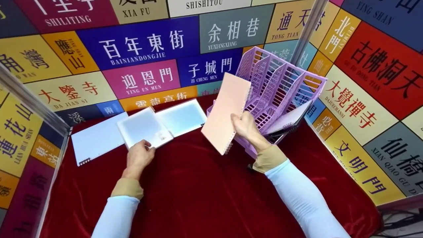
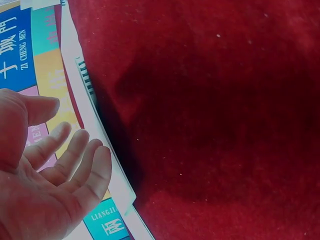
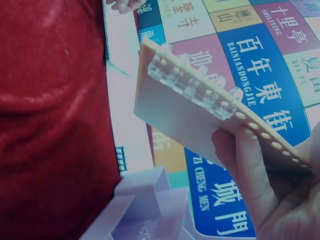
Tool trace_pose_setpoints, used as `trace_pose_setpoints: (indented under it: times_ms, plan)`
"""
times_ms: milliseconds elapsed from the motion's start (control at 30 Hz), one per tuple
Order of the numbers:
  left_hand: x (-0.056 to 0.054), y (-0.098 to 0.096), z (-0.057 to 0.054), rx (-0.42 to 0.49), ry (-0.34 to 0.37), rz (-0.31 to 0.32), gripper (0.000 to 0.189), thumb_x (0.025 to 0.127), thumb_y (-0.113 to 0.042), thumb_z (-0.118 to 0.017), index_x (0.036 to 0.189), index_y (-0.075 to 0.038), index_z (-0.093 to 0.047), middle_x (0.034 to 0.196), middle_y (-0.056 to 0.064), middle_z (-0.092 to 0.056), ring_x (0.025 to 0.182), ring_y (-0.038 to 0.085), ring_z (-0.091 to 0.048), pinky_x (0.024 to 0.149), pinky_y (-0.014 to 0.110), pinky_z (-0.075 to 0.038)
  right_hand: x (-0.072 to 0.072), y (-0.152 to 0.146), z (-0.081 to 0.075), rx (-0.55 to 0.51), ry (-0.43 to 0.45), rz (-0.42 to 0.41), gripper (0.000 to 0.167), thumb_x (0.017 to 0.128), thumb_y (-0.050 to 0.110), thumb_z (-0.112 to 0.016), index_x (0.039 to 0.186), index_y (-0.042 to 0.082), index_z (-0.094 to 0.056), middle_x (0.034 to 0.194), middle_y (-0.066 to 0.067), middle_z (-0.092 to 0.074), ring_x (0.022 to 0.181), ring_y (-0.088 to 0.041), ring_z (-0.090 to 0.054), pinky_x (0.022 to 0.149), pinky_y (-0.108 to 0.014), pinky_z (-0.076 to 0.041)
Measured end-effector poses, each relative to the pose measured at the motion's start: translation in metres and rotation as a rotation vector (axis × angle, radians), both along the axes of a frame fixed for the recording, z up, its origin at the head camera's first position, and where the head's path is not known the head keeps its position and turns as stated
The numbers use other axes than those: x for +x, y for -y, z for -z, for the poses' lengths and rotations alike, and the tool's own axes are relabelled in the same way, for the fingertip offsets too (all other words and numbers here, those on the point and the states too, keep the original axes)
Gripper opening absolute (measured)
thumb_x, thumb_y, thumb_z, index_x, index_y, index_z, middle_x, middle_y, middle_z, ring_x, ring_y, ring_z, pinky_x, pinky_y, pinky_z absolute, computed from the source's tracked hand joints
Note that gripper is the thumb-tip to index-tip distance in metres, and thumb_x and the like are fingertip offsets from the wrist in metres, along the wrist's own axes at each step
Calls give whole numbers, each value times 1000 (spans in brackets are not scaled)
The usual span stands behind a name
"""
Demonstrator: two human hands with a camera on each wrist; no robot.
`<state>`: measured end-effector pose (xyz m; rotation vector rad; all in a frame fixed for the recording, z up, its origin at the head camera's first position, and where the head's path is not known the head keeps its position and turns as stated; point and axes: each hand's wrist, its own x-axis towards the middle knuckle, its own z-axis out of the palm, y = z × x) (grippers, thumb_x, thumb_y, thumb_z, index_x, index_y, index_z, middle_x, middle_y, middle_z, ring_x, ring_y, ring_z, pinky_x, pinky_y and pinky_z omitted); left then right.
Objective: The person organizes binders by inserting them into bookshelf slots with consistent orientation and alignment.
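Note:
My right hand (image 1: 246, 125) grips a peach ring-bound notebook (image 1: 228, 105) by its binding edge, holding it raised and tilted in front of the purple file rack (image 1: 281, 76). In the right wrist view, clear plastic rings (image 3: 192, 85) run along part of that edge, with bare punched holes beside the fingers. My left hand (image 1: 141, 154) is at the near edge of a pale square notebook (image 1: 143, 127). The left wrist view shows its thumb apart from loosely bent fingers (image 2: 75, 155), nothing between them. That square notebook overlaps two other light notebooks.
One light blue notebook (image 1: 99, 138) lies at the left, another (image 1: 183, 117) at the back middle. The rack's right compartment holds a notebook with a dark cover (image 1: 290, 120). Dark red cloth (image 1: 198, 195) covers the table. Panels of colourful signs (image 1: 138, 46) stand behind and at both sides.

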<state>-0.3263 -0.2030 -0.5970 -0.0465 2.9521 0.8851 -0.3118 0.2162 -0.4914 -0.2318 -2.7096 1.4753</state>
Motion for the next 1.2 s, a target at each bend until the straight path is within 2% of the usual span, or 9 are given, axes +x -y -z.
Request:
trace_pose_setpoints:
  times_ms: [167,400,700,900,1000,1100,1200]
  plan:
    - [-2,3,3,-56,-47,22,40,104,-28,-67,129,2,-73,122,27,-79,114,47,-75,101,62,-60,1,-13,-6,17,-29,15,58,111,24,-55,55,24,-41,48,14,-36,43,-4,-32,41,-21,-28]
    - [-5,3,6,-133,-76,49,38,104,-26,-70,128,3,-73,123,31,-75,114,51,-73,100,64,-60,1,-30,-16,25,-62,88,53,113,24,-54,61,22,-45,50,13,-41,45,-6,-39,42,-22,-33]
    - [-8,-1,10,-185,-44,32,42,101,-29,-72,131,-1,-71,128,31,-72,120,55,-67,95,67,-61,2,-55,-24,67,-120,229,55,112,22,-55,59,22,-42,53,10,-43,49,-9,-44,51,-26,-41]
    - [-11,-2,14,-250,-49,37,57,95,-32,-79,139,0,-66,138,33,-67,129,58,-60,99,72,-59,6,-70,-27,70,-176,289,55,111,21,-55,58,22,-43,50,10,-42,48,-11,-45,50,-28,-40]
    - [-11,-2,15,-272,-50,43,60,92,-32,-84,137,2,-65,140,34,-65,131,59,-58,101,74,-57,4,-80,-25,95,-216,329,54,108,23,-57,56,23,-44,52,6,-45,54,-16,-50,55,-35,-45]
    - [-11,-3,18,-278,-47,46,59,90,-31,-87,132,4,-65,138,34,-64,131,59,-58,100,75,-57,6,-87,-28,147,-228,374,53,106,25,-58,55,24,-44,57,0,-52,65,-26,-60,71,-52,-56]
    - [-11,-3,20,-275,-43,50,59,89,-30,-88,130,5,-65,136,34,-63,130,59,-57,99,76,-58,10,-93,-33,186,-232,388,52,105,25,-57,55,23,-43,62,-7,-57,76,-40,-68,84,-63,-59]
